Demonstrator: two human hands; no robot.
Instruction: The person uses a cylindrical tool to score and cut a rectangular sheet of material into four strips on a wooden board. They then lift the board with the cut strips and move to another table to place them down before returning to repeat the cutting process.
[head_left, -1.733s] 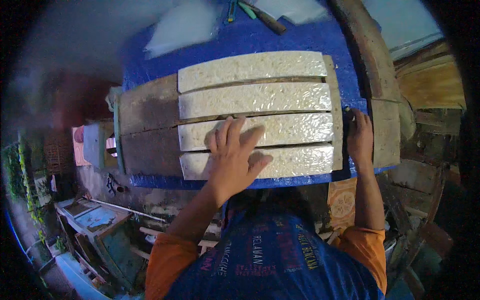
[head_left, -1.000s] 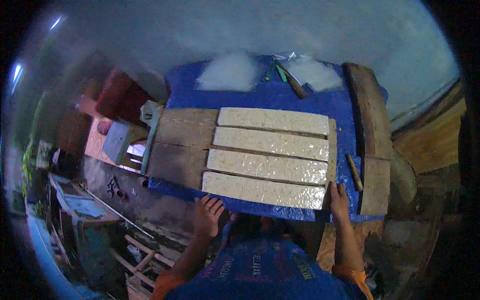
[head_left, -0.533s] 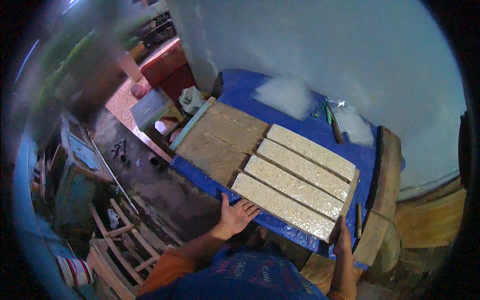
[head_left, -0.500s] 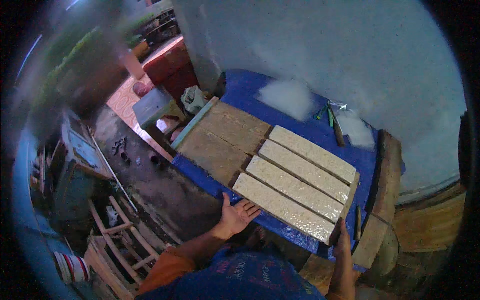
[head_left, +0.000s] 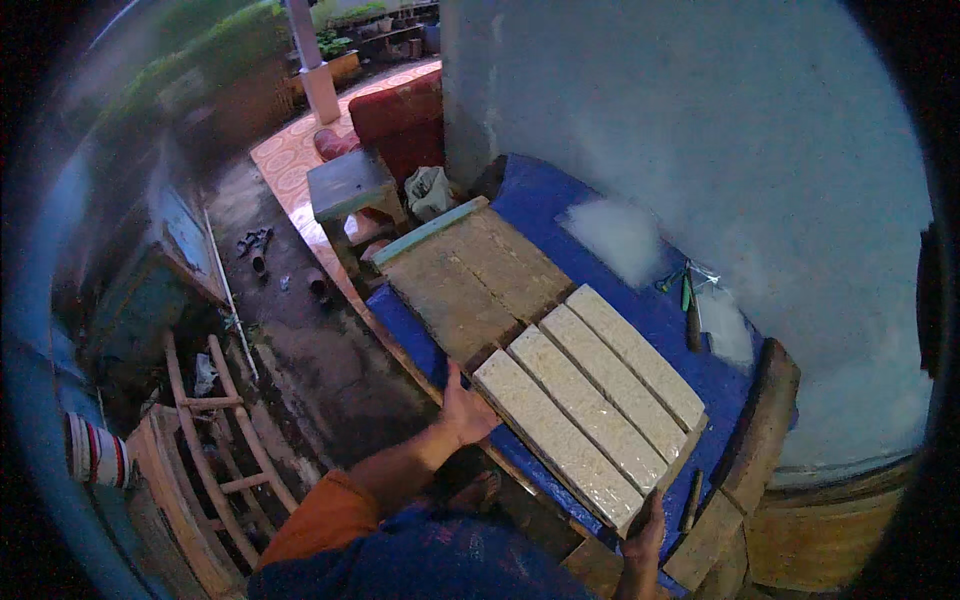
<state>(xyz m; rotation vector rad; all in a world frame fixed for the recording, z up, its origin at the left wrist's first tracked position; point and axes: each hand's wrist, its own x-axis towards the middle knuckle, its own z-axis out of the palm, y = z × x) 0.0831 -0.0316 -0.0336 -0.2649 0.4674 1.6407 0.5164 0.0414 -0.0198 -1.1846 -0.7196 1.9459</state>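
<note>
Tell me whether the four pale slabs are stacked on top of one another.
No, the slabs lie side by side, with narrow dark gaps between them.

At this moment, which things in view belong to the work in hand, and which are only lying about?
In use, it seems:
four pale slabs
wooden boards
blue sheet beneath

Lying about:
wooden ladder
striped bucket
grey stool
pale bag

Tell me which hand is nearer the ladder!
Left. The left hand is right of the ladder; the right hand is farther right, by the white slabs.
</note>
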